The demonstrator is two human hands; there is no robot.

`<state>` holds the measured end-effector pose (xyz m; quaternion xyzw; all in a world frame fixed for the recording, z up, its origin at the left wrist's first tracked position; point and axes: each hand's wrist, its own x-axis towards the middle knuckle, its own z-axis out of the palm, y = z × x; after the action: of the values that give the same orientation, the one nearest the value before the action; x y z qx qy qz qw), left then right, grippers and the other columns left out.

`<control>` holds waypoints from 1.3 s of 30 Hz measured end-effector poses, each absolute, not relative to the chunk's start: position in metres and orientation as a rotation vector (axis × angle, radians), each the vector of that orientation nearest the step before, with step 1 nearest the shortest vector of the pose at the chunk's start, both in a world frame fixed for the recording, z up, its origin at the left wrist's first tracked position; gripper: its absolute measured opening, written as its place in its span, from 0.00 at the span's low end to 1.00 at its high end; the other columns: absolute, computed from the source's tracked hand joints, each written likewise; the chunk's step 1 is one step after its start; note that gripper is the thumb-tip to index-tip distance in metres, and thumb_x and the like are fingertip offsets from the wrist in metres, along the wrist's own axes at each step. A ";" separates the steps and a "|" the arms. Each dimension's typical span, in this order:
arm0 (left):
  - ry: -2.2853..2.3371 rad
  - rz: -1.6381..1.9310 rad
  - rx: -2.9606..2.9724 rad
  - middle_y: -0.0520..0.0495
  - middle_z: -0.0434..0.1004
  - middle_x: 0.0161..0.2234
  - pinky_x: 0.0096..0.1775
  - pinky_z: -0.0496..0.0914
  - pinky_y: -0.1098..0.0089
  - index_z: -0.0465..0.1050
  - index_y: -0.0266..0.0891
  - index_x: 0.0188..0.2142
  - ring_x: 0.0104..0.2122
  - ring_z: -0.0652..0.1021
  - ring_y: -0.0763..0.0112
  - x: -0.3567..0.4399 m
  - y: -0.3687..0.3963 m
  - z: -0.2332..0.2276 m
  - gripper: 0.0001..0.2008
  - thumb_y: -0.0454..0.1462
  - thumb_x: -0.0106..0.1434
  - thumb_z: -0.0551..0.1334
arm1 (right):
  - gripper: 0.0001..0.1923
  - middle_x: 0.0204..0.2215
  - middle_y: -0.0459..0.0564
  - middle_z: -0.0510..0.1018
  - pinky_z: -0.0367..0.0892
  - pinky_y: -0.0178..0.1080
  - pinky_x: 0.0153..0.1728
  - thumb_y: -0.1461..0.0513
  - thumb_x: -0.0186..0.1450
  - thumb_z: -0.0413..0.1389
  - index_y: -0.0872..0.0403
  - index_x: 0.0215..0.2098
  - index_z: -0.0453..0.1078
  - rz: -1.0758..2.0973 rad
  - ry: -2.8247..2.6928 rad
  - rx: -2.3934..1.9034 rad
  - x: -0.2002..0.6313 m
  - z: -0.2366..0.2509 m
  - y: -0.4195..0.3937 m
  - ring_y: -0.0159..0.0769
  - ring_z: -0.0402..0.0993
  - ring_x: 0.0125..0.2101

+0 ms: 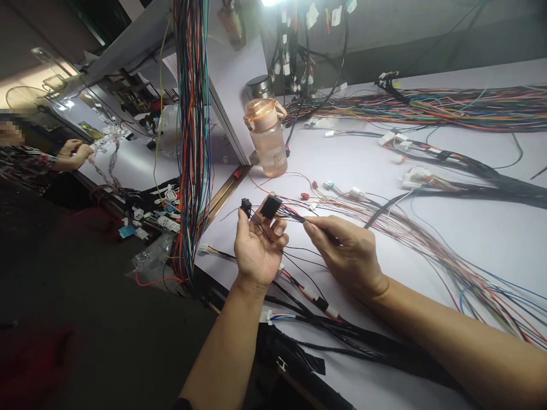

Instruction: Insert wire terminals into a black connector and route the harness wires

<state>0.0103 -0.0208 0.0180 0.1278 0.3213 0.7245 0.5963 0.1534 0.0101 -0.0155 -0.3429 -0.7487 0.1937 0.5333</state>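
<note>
- My left hand (258, 250) is palm up, its fingers half curled; a black connector (271, 206) lies against them, above the palm.
- A smaller black connector (246, 206) is at the tip of my left thumb. Whether these fingers really pinch either one, I cannot tell.
- My right hand (346, 250) has thumb and forefinger closed together on the wire bundle (291, 213), which goes from the larger connector.
- Both connectors are above the white tabletop (350, 156), nearer to me than the pink bottle (267, 142). A red connector (305, 196) lies just beyond the bundle, and a black harness (363, 341) runs below my hands.
- The step in hand, as I judge it, is handling the wires close to the connector. If every wire is well seated, I cannot see.
- The next move calls, I think, for a steady left hand and a gentle right one, so the thin wires do not tangle or receive a strong pull.
</note>
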 end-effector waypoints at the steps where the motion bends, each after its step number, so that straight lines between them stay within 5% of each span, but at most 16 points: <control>1: 0.772 1.685 0.314 0.45 0.75 0.32 0.18 0.57 0.78 0.76 0.38 0.38 0.22 0.66 0.76 0.011 -0.020 0.018 0.23 0.50 0.68 0.49 | 0.06 0.31 0.47 0.81 0.67 0.35 0.30 0.62 0.66 0.55 0.53 0.36 0.74 0.456 -1.790 -0.819 0.153 -0.015 0.010 0.32 0.76 0.28; 10: 0.948 1.811 0.399 0.53 0.69 0.25 0.16 0.55 0.82 0.77 0.35 0.38 0.17 0.61 0.86 0.012 -0.016 0.012 0.11 0.38 0.55 0.67 | 0.08 0.25 0.44 0.80 0.63 0.33 0.28 0.60 0.67 0.54 0.53 0.34 0.75 0.434 -1.867 -0.838 0.154 -0.017 0.011 0.29 0.73 0.24; 39: 1.071 1.906 0.389 0.54 0.72 0.27 0.14 0.55 0.84 0.78 0.36 0.40 0.14 0.60 0.90 0.015 -0.015 0.008 0.13 0.38 0.55 0.68 | 0.05 0.21 0.43 0.74 0.57 0.35 0.28 0.63 0.64 0.59 0.55 0.39 0.74 0.241 -1.856 -0.667 0.156 -0.018 0.015 0.26 0.67 0.22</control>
<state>0.0148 -0.0149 0.0079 0.1570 0.4321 0.7689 0.4443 0.1559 0.0155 -0.0180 -0.2812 -0.7828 0.1015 0.5457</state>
